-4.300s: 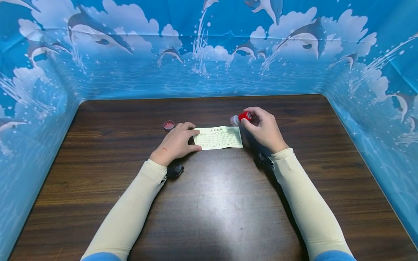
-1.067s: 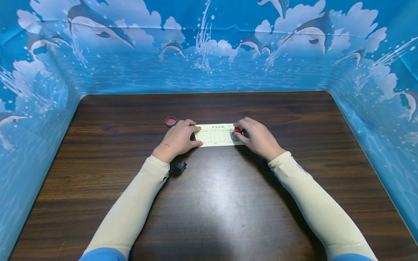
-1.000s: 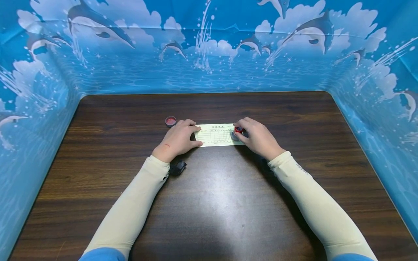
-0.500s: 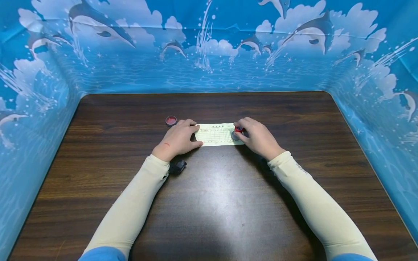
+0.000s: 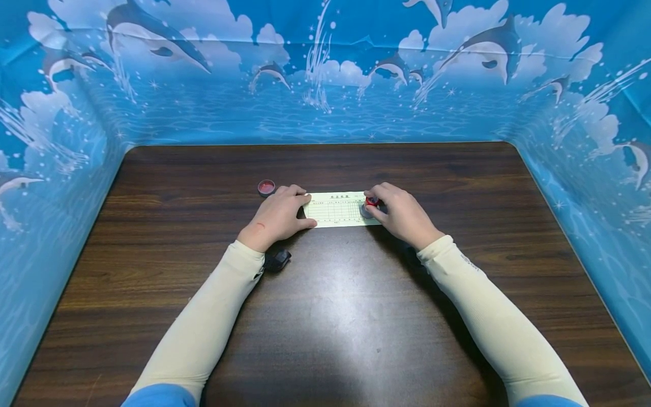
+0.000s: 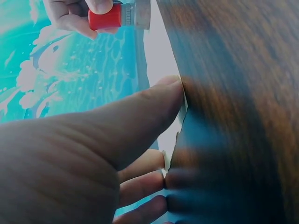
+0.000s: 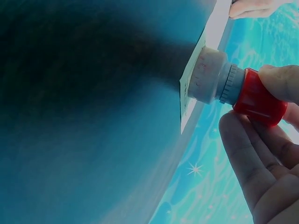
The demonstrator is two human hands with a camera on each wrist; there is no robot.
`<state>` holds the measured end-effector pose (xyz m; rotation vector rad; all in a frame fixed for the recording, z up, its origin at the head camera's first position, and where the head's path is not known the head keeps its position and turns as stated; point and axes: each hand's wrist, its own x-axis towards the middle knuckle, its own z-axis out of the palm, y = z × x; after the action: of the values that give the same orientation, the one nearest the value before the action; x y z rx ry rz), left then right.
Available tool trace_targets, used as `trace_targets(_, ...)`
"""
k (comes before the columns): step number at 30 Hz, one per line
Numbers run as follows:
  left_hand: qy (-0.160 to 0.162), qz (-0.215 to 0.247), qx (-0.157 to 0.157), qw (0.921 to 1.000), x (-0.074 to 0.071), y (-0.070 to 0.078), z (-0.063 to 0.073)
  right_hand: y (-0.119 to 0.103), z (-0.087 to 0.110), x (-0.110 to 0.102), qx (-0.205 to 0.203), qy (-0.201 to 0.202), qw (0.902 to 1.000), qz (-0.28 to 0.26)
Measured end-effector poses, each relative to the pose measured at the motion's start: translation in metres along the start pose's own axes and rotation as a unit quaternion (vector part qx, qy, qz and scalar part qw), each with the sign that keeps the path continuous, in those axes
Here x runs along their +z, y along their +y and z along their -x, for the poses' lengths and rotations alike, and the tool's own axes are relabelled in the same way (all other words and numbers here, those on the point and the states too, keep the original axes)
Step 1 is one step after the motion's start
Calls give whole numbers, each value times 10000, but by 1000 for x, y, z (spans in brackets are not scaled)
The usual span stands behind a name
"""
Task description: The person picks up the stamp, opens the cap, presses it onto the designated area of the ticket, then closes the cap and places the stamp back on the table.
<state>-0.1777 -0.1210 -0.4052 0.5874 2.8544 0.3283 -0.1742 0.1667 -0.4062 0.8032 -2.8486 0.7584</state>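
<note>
Here, right hand [image 5: 405,218] pinches red-handled stamp [image 7: 239,88] upright on slip [image 5: 333,209]; left hand [image 5: 276,219], thumb spread, touches slip's left end.

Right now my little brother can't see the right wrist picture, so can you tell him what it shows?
A right hand grips a red-handled stamp, its clear base against a pale paper slip on a table. Fingers of the left hand show near the slip's far end, with blue patterned cloth behind.
</note>
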Motion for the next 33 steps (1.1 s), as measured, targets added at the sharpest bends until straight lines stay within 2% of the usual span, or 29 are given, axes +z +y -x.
trace_targets(18, -12, -34, -22, 10000, 2, 1, -2, 1, -1, 0, 28, -16, 10000, -36)
trace_targets(33, -28, -45, -10, 10000, 1, 0, -1, -5, -4, -4, 164, -178, 9997, 26)
